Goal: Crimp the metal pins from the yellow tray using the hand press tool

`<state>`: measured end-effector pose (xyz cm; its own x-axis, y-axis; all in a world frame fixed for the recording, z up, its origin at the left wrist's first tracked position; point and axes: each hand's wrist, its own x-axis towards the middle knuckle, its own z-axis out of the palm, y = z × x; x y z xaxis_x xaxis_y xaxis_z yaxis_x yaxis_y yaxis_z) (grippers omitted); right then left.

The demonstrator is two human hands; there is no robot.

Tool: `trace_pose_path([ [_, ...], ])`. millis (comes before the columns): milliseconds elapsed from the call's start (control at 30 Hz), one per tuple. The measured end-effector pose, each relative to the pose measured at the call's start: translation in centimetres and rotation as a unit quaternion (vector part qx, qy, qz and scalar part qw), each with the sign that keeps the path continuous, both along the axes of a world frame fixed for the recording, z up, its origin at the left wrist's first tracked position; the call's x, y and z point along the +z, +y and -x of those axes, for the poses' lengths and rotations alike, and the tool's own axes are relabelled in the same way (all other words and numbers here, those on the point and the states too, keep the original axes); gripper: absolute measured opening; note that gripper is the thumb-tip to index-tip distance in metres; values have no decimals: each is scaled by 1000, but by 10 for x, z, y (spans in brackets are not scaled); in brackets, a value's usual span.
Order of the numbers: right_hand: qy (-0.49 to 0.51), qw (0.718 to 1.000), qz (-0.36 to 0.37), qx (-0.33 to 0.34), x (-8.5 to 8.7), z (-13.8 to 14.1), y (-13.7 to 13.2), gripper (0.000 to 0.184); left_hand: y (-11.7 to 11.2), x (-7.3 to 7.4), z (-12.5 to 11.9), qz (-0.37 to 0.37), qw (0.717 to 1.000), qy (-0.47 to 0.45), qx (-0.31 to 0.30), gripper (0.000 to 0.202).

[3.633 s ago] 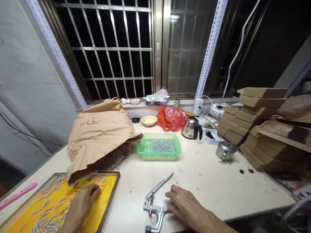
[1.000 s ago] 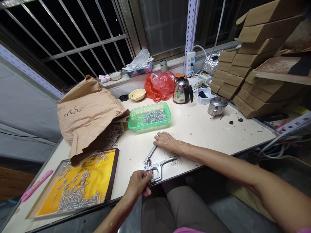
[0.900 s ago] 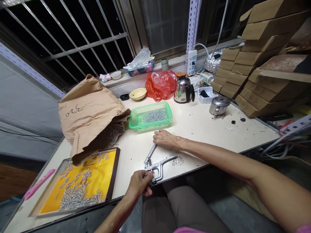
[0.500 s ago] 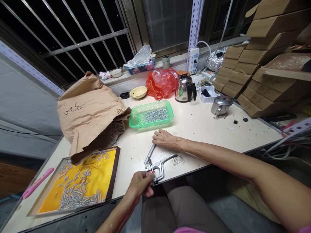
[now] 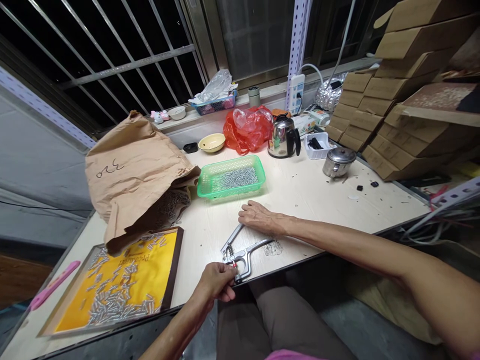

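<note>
A pair of grey metal lever pliers (image 5: 245,256) with a spring and a curved jaw lies at the table's front edge. My right hand (image 5: 258,218) is closed around the end of its upper handle, and the lower handle lies free on the table. At the jaw, beside a small red part, the thumb and fingers of my left hand (image 5: 219,281) are pinched together. What they hold is too small and covered to make out. Beyond my right hand stands a green plastic basket (image 5: 204,192) with many small metal pins (image 5: 240,177) in it.
On the left, a yellow-lined tray (image 5: 150,275) holds loose metal pins, with a brown paper bag (image 5: 135,170) over its back edge and a pink-handled object (image 5: 56,285) beside it. Behind are a red plastic bag (image 5: 247,130), a kettle (image 5: 281,137), a lidded metal pot (image 5: 338,162) and stacked cardboard boxes (image 5: 397,95).
My right hand has shifted slightly right with the upper handle, bringing the two handles a little closer. My left hand stays pinched at the jaw. The whole view has drifted slightly.
</note>
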<state>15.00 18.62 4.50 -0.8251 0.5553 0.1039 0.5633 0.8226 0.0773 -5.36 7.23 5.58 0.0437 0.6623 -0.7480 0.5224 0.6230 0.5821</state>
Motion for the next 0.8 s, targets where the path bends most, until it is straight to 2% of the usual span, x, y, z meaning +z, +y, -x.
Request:
trace_pose_path([
  [233,3,997,61,-56,3,-9,-18,9,0,0,0,12,1000,-16,15,43],
  [267,8,995,77,-63,5,-11,-21,16,0,0,-1,14,1000,-17,18,43],
  [400,29,989,132,-67,13,-18,-30,65,-1,3,-4,16,999,-24,33,42],
  [500,16,987,146,-64,16,-19,-35,79,-3,7,-6,19,999,-23,44,41],
  [633,-12,989,130,-72,15,-18,-40,75,-4,10,-6,14,998,-25,53,40],
  [800,2,989,128,-79,13,-21,-43,72,-4,8,-6,17,998,-23,55,40],
])
